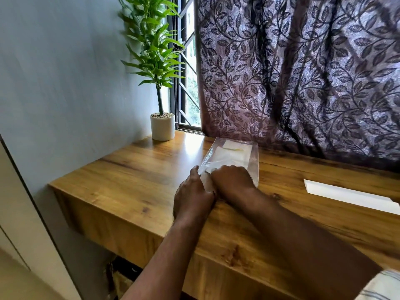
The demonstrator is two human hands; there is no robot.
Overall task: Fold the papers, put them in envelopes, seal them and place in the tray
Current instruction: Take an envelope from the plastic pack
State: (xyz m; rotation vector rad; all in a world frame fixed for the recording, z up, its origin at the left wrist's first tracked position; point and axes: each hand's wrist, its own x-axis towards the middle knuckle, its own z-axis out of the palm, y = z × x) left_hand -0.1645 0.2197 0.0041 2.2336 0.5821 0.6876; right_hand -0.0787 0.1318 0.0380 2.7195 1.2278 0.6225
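A clear plastic packet [236, 154] with white envelopes inside lies on the wooden table [134, 169], near the curtain. My left hand [192, 193] pinches the packet's near open edge on its left side. My right hand [232, 180] covers the packet's near end, its fingers curled at the opening; what they hold is hidden. A white folded paper [350, 195] lies flat on the table at the right, apart from both hands.
A potted green plant [162, 126] stands at the table's back left corner by the window. A dark leaf-patterned curtain [303, 72] hangs along the back edge. The table's left edge drops off beside the wall.
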